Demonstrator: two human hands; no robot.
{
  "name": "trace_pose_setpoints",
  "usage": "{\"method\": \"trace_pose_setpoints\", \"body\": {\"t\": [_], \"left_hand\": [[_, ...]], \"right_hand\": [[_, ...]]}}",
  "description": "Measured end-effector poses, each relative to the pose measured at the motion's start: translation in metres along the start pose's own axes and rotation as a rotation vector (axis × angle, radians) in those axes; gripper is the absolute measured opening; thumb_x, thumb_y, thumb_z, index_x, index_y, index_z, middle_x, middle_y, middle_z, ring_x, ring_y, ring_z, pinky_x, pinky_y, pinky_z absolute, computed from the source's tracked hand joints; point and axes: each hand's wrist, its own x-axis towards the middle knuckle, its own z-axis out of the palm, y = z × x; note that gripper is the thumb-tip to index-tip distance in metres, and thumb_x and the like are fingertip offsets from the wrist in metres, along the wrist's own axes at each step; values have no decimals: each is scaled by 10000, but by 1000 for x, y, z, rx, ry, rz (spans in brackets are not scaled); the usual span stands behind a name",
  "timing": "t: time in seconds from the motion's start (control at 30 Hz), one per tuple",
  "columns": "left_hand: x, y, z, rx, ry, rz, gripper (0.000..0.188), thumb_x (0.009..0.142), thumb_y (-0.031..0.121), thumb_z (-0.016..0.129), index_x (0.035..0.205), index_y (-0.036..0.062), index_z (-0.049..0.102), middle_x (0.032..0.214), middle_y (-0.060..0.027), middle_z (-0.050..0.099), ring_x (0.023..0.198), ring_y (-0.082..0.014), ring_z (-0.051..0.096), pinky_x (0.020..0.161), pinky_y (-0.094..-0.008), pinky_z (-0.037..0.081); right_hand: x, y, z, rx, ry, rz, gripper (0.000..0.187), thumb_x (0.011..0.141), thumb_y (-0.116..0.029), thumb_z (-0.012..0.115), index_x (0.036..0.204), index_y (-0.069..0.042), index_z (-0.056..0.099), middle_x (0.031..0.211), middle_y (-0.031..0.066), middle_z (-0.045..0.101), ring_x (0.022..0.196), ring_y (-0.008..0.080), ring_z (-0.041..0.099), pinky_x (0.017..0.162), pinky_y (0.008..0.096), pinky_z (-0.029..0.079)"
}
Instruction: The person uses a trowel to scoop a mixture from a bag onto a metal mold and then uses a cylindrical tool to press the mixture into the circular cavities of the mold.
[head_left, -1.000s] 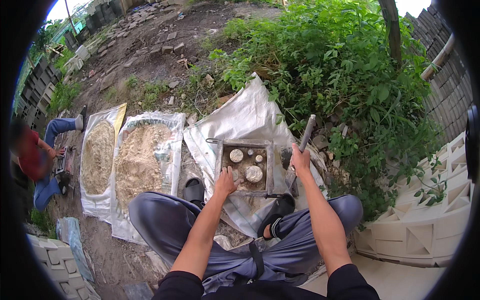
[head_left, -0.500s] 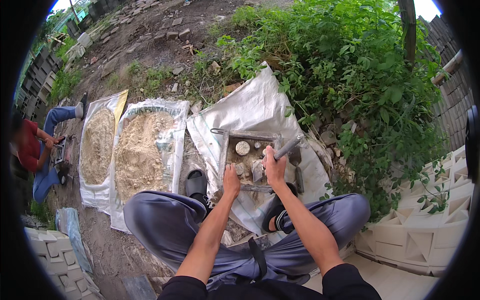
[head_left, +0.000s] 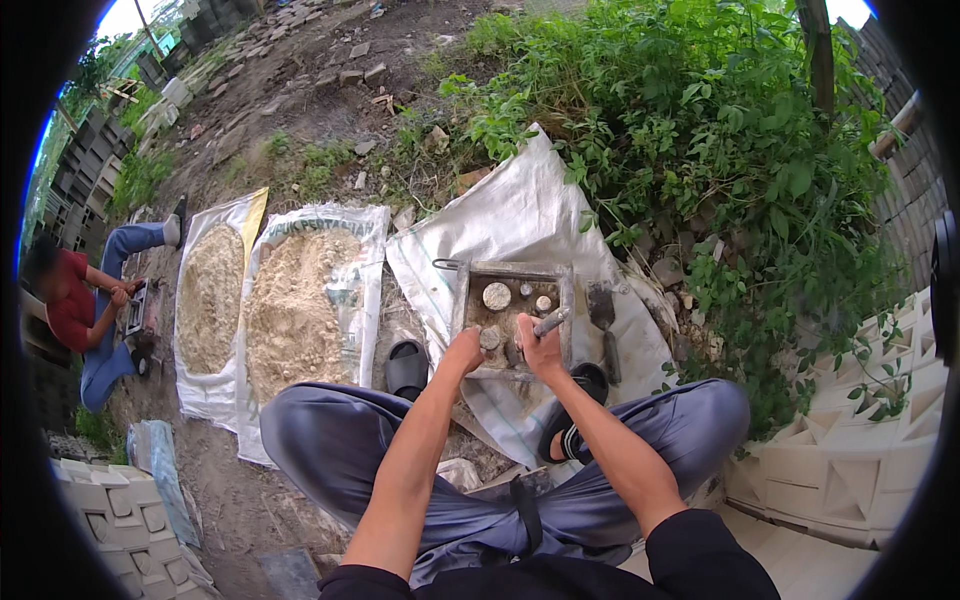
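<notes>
A shallow rectangular frame with sandy fill lies on a white woven sheet in front of me. Round pale-topped pieces of different sizes stand inside it. My left hand is closed over the frame's near left corner, close to one round piece. My right hand grips a grey rod-handled tool over the near right part of the frame. The tool's upper end points up and right; its lower end is mostly hidden by the hand. A trowel lies just right of the frame.
Two sacks with heaps of pale sandy material lie to the left. Beyond them sits another person with hands on a small frame. Green plants grow at the far right. Pale patterned blocks are stacked at the near right.
My right hand has come down and slightly left with the tool, which now lies lower over the frame. My left hand stays at the corner. The whole view has shifted slightly.
</notes>
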Motion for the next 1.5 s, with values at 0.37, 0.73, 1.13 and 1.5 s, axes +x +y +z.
{"method": "trace_pose_setpoints", "body": {"t": [0.37, 0.73, 1.13, 1.5], "left_hand": [[-40, 121, -208, 400, -135, 243, 346, 857, 201, 533, 1171, 57, 528, 1068, -200, 607, 1002, -343, 582, 848, -421, 476], [-40, 133, -224, 431, -203, 370, 382, 882, 243, 513, 1194, 24, 517, 1090, -186, 599, 1022, -344, 568, 877, -430, 459], [-47, 117, -235, 535, -326, 218, 420, 881, 300, 520, 1209, 38, 501, 1100, -191, 579, 1007, -354, 570, 863, -440, 468], [-52, 107, -226, 475, -212, 349, 296, 815, 133, 509, 1083, 20, 560, 962, -174, 632, 872, -341, 630, 742, -435, 510]], "right_hand": [[4, -20, 0, 111, 41, 52, 389, 926, -254, 531, 585, -82, 456, 505, -45, 392, 431, 73, 349, 444, 267, 314], [11, -40, 1, 120, 151, -139, 443, 919, -159, 506, 503, -62, 385, 475, -22, 366, 427, 73, 317, 451, 281, 338], [30, -60, 4, 504, 91, -120, 377, 847, -76, 492, 492, -50, 366, 447, -8, 356, 373, 83, 331, 371, 268, 300], [38, -75, 24, 310, -84, -105, 359, 855, -119, 504, 523, 0, 437, 468, 9, 414, 440, 80, 387, 433, 279, 314]]}}
